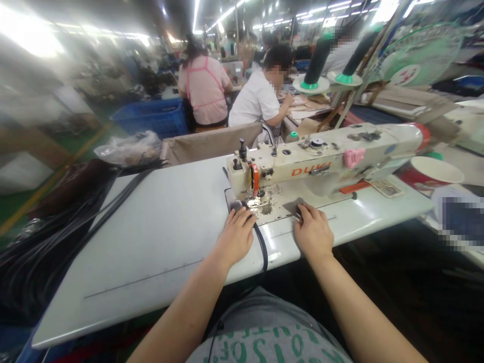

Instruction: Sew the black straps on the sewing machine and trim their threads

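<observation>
Strap (261, 242) runs from beneath the left hand's (238, 234) lowered fingers, near the sewing machine's (280, 174) needle, over the tabletop's (170, 217) edge, apparently unfinished, completed portion unclear, while the right hand's (313, 232) fingertips pinch a grey piece (292, 205).

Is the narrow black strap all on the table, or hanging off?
Hanging off: the narrow black strap runs from beside the left hand over the white tabletop's front edge.

Bright tube lights (325, 15) overhead — a green floor (22, 204) with a yellow line (51, 184) left of the worktop (151, 227).
</observation>
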Available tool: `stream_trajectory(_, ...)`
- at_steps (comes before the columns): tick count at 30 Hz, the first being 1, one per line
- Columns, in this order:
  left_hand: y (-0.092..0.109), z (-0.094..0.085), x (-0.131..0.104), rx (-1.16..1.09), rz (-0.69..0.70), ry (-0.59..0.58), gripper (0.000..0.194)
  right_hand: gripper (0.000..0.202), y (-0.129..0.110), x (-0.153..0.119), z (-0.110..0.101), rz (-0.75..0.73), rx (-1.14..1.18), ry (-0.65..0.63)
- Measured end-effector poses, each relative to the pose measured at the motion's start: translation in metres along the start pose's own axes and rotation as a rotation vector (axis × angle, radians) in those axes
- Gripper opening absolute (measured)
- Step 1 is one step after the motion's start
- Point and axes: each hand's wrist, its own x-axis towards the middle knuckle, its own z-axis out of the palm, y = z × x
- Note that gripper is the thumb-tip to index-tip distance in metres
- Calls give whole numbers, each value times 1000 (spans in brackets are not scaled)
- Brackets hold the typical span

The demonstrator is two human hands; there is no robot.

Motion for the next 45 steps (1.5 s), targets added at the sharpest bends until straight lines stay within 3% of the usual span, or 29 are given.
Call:
stream_trajectory(23,2,-8,3,-58,-1,-30,40,43,1,-1,1,25,74,3)
stream_trajectory(33,3,-8,1,-57,-7,-27,47,41,1,-1,0,14,44,1)
stream_trajectory(45,-1,3,-4,-25,10,79,38,41,0,-1,-2,-15,31,7)
